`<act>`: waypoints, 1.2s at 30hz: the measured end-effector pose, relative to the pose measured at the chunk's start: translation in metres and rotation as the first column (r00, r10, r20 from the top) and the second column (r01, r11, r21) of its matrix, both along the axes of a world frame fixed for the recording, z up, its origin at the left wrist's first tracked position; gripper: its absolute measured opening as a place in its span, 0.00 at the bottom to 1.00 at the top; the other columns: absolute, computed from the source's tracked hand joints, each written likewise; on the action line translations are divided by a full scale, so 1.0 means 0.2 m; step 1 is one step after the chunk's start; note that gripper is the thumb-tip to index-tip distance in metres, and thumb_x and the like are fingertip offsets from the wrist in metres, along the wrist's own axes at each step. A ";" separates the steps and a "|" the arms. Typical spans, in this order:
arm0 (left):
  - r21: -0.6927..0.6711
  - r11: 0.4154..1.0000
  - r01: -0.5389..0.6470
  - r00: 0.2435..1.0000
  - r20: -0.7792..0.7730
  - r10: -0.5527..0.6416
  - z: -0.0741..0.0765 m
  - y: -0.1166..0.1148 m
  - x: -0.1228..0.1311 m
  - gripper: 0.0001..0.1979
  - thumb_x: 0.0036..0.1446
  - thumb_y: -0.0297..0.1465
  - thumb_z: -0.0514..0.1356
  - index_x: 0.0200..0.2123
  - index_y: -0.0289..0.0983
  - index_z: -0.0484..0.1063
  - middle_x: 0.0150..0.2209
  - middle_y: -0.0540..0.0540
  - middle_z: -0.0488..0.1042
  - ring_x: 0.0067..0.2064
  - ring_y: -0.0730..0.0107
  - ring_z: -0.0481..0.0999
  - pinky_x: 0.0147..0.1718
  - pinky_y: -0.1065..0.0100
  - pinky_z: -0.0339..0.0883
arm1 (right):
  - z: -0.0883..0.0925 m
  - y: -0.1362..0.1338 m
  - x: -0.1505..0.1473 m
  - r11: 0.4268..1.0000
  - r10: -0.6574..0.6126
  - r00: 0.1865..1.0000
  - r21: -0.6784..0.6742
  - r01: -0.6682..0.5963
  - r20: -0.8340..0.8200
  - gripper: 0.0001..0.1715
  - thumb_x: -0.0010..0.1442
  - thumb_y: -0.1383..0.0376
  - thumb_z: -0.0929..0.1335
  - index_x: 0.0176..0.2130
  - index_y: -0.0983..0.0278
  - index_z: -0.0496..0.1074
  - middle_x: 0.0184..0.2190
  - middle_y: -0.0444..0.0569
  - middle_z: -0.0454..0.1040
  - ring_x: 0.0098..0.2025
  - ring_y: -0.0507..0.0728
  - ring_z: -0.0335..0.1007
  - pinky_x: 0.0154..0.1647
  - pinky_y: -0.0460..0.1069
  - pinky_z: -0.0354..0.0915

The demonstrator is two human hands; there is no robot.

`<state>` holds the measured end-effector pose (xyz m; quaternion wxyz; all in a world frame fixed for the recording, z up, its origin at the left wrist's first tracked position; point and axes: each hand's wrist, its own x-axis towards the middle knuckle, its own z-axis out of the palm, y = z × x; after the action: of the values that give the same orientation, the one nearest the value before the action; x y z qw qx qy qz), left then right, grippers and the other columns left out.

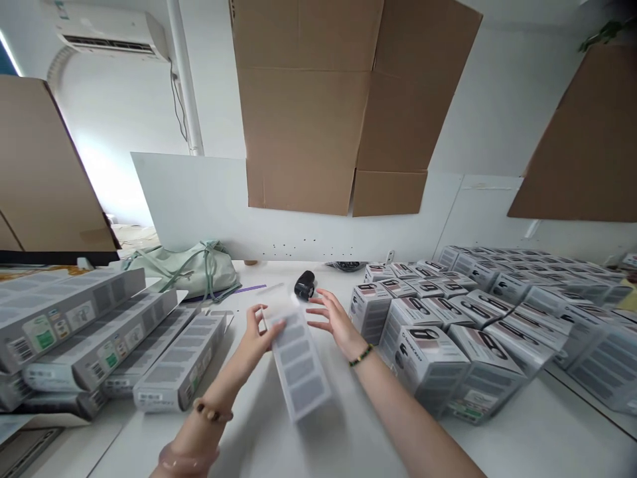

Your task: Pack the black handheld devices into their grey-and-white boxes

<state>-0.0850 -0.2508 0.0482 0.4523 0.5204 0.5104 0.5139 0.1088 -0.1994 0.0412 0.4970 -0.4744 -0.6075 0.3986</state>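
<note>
My left hand (259, 337) grips the upper left part of a long white carton (301, 365) printed with grey blocks. The carton tilts over the middle of the table, and its far end is smeared by motion. My right hand (334, 318) is open to the right of the carton, fingers apart and pointing toward its far end; I see nothing held in it. Just beyond the carton's far end lies a small black object (304, 285) with a rounded body, its kind unclear.
Long printed cartons (182, 362) lie stacked at the left. Many packed boxes (428, 358) stand in rows at the right. A pale green bag (192, 269) and a purple strip (251, 288) lie at the back left. Cardboard sheets (308, 133) hang on the wall.
</note>
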 end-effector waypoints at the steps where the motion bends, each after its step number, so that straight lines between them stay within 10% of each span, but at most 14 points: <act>1: -0.058 0.997 -0.060 0.998 0.027 0.061 -0.01 0.03 -0.01 0.30 0.50 0.50 0.63 0.48 0.44 0.53 0.52 0.40 0.68 0.41 0.62 0.79 0.32 0.65 0.74 | -0.03 0.09 -0.04 0.999 -0.052 0.998 -0.012 0.053 0.039 0.22 0.71 0.59 0.54 0.58 0.62 0.65 0.50 0.55 0.76 0.46 0.57 0.77 0.41 0.52 0.74; 8: 0.067 0.989 -0.134 0.990 0.063 0.130 -0.08 0.12 -0.10 0.33 0.45 0.48 0.66 0.47 0.46 0.51 0.54 0.42 0.65 0.37 0.69 0.77 0.33 0.67 0.72 | -0.18 0.54 -0.24 0.972 -0.237 0.920 0.087 0.220 0.312 0.21 0.65 0.61 0.68 0.56 0.64 0.67 0.59 0.54 0.67 0.57 0.63 0.67 0.56 0.63 0.66; 15: 0.173 0.985 -0.001 0.998 0.069 -0.011 -0.08 0.10 -0.12 0.30 0.49 0.45 0.66 0.48 0.47 0.53 0.57 0.45 0.64 0.43 0.67 0.76 0.39 0.66 0.72 | -0.18 0.58 -0.26 0.961 -0.236 0.896 0.227 0.158 0.376 0.17 0.66 0.60 0.68 0.52 0.64 0.70 0.52 0.52 0.72 0.50 0.59 0.72 0.50 0.59 0.70; 24: 0.191 0.974 0.121 0.988 0.071 -0.137 -0.02 0.02 -0.08 0.29 0.53 0.42 0.66 0.50 0.48 0.50 0.59 0.44 0.60 0.49 0.63 0.75 0.42 0.62 0.73 | 0.39 0.24 -0.12 0.670 -0.441 0.889 0.614 0.417 -0.121 0.21 0.67 0.57 0.50 0.51 0.62 0.60 0.50 0.53 0.66 0.54 0.60 0.65 0.57 0.58 0.61; 28: 0.217 0.960 0.175 0.984 -0.025 -0.174 -0.02 -0.02 -0.05 0.32 0.54 0.40 0.65 0.53 0.47 0.48 0.56 0.43 0.64 0.53 0.58 0.72 0.49 0.56 0.69 | 0.58 -0.07 -0.10 0.498 -0.266 0.928 0.787 0.365 -0.262 0.18 0.67 0.55 0.52 0.49 0.59 0.61 0.46 0.50 0.66 0.48 0.58 0.67 0.50 0.54 0.64; 30: 0.273 0.942 0.194 0.981 -0.085 -0.177 -0.03 -0.02 -0.03 0.32 0.54 0.39 0.65 0.54 0.46 0.48 0.56 0.42 0.64 0.55 0.57 0.71 0.53 0.53 0.66 | 0.60 -0.18 -0.13 0.518 -0.163 0.981 0.838 0.174 -0.103 0.15 0.65 0.57 0.58 0.47 0.60 0.63 0.43 0.49 0.68 0.45 0.58 0.68 0.48 0.53 0.65; 36: 0.426 0.885 0.189 0.981 -0.128 -0.148 -0.11 0.00 0.00 0.38 0.50 0.38 0.68 0.55 0.46 0.45 0.58 0.38 0.61 0.58 0.53 0.69 0.55 0.48 0.64 | 0.46 -0.25 -0.16 0.849 -0.016 0.860 0.461 -0.259 0.510 0.12 0.63 0.60 0.64 0.45 0.61 0.68 0.41 0.51 0.74 0.46 0.61 0.68 0.48 0.57 0.66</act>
<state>-0.0853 -0.2507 0.0270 0.3436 0.6738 0.3555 0.5492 0.0773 -0.2499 0.1325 0.4052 -0.3692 -0.8280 0.1179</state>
